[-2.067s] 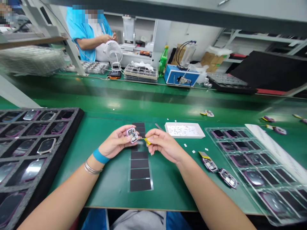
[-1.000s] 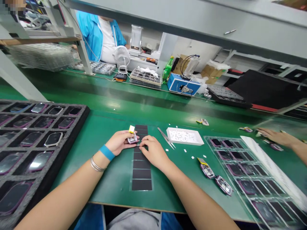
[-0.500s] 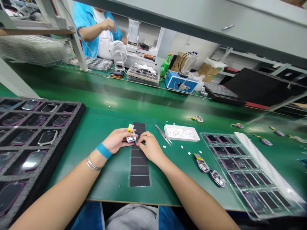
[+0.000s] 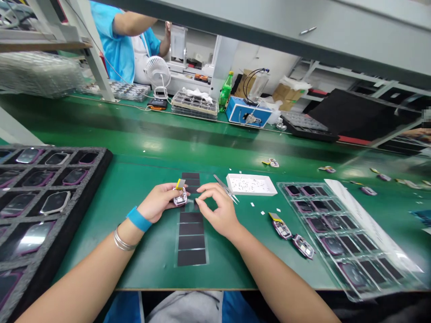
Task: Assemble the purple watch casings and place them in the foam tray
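Note:
My left hand (image 4: 157,202) is shut on a small electronic module with a purple rim (image 4: 180,197), and a yellow tab (image 4: 181,183) stands up from its top edge. My right hand (image 4: 218,210) is curled close beside the module, with thumb and forefinger near its right side. Nothing shows clearly between those fingers. Under both hands lies a strip of black rectangular pads (image 4: 191,237), partly hidden. Steel tweezers (image 4: 225,189) lie just beyond my right fingers, next to a white tray of tiny white pieces (image 4: 251,185).
Two similar modules (image 4: 292,237) lie on the green mat (image 4: 148,269) to the right. A clear tray of dark parts (image 4: 336,237) is further right, and a black foam tray (image 4: 67,150) at left. A person in a blue jacket (image 4: 119,49) stands beyond the far bench.
The yellow tab, first pinched in my right hand, now stands on the module in my left hand. My right fingers have drawn slightly off the module. The view has shifted a little.

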`<control>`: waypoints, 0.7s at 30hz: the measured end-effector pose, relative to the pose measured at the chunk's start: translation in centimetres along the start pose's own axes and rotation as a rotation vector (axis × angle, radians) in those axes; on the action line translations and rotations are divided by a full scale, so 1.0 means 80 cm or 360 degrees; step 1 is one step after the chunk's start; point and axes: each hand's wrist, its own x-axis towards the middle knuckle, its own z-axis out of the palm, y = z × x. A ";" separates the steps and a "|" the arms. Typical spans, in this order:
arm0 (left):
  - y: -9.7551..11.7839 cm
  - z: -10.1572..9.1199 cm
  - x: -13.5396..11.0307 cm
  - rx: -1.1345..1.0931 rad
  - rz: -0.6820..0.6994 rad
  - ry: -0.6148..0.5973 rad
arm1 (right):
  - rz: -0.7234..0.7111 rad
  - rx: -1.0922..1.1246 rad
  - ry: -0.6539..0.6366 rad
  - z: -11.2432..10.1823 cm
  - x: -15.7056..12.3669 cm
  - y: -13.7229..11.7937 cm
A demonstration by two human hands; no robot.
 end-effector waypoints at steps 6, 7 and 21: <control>-0.004 0.009 -0.007 0.0170 0.0002 -0.0139 | 0.0548 0.0526 -0.0049 0.005 0.004 0.011; -0.005 0.010 -0.007 0.0192 -0.0001 -0.0154 | 0.0585 0.0531 -0.0084 0.006 0.004 0.011; -0.007 0.014 -0.006 0.0255 -0.0018 -0.0216 | 0.0490 0.0478 -0.0319 0.009 0.006 0.006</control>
